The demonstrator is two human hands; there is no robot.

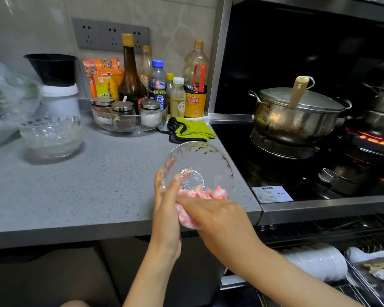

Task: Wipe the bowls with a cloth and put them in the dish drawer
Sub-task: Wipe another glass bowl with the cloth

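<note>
A clear glass bowl [200, 160] is tilted up over the counter's front right corner, its inside facing me. My left hand [166, 209] grips its lower left rim, fingers behind the glass. My right hand [220, 216] presses a pink-and-white cloth [193, 202] against the bowl's lower edge. A stack of more clear glass bowls [51, 136] stands on the counter at the left. The dish drawer [333, 262] is pulled out at the lower right, with white bowls lying in its wire rack.
Grey counter [93, 185] holds a condiment tray [129, 120], several bottles [131, 74], a green cloth [189, 129] and a plastic bag [2, 100]. To the right, a steel pot [297, 116] sits on the stove; a burner [372, 138] glows.
</note>
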